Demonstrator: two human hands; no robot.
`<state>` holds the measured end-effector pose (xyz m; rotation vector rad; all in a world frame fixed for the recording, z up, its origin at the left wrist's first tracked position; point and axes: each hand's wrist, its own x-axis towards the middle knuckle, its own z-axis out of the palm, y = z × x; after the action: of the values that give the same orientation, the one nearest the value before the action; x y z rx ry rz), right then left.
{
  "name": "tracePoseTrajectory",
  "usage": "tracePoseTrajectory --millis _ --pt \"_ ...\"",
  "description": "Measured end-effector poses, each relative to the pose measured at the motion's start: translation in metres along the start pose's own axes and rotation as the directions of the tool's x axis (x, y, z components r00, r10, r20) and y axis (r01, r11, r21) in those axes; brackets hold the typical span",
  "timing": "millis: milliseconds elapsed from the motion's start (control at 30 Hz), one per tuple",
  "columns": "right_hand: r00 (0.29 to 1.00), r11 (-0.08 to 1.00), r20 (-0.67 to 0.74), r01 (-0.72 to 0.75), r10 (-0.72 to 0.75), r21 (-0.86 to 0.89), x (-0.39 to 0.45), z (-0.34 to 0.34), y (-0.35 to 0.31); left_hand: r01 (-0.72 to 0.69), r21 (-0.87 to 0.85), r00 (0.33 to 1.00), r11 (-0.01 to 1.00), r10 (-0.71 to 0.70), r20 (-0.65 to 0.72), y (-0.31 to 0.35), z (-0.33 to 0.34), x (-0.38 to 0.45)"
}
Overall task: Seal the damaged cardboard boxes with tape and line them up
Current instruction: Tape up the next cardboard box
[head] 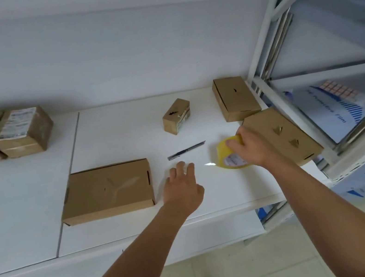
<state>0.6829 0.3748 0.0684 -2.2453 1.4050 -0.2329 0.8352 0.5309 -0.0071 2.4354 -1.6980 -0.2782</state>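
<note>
A flat cardboard box [108, 191] with a torn top lies at the centre left of the white table [31, 213]. My left hand [182, 187] hovers just right of it, fingers loosely extended, holding nothing. My right hand [251, 148] grips a yellow roll of tape [227, 155] standing on the table. A small torn box [176, 116] stands further back. Two more damaged boxes sit at the right: one at the back [235, 98], one [283, 135] beside my right hand.
A utility knife [186, 150] lies between the small box and my hands. Labelled boxes [22, 132] are stacked at the far left by the wall. A white metal shelf rack [291, 99] with blue-printed packs stands close on the right.
</note>
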Motion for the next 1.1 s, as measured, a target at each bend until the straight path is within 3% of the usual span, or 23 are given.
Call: tracePoseTrajectory --millis 167,300,433,800,1000,1100 --pt "0.999 1.0 -0.053 0.014 -0.013 0.022 -0.001 0.003 -0.001 0.115 -0.106 0.993 0.988 -0.111 0.043 -0.011 -0.006 0.013" --pt "0.991 0.997 -0.117 0.067 -0.061 0.045 0.002 -0.008 -0.002 0.16 -0.039 0.985 0.986 -0.158 0.065 -0.019 -0.014 0.025" --pt "0.986 0.993 -0.156 0.075 -0.059 0.096 0.002 -0.009 -0.001 0.137 -0.011 0.985 0.991 -0.135 0.111 -0.027 -0.021 0.037" --pt "0.968 0.898 -0.19 0.226 -0.164 0.378 -0.001 -0.015 -0.037 0.19 -0.223 0.969 0.956 -0.146 0.198 -0.04 -0.016 0.048" --pt "0.963 0.729 -0.217 0.263 -0.159 0.632 -0.008 -0.027 -0.064 0.268 -0.376 0.954 0.887 -0.191 0.23 -0.042 -0.011 0.046" --pt "0.965 0.437 -0.263 0.235 0.005 0.868 -0.007 -0.042 -0.081 0.266 -0.376 0.953 0.888 -0.184 0.24 -0.042 -0.014 0.047"
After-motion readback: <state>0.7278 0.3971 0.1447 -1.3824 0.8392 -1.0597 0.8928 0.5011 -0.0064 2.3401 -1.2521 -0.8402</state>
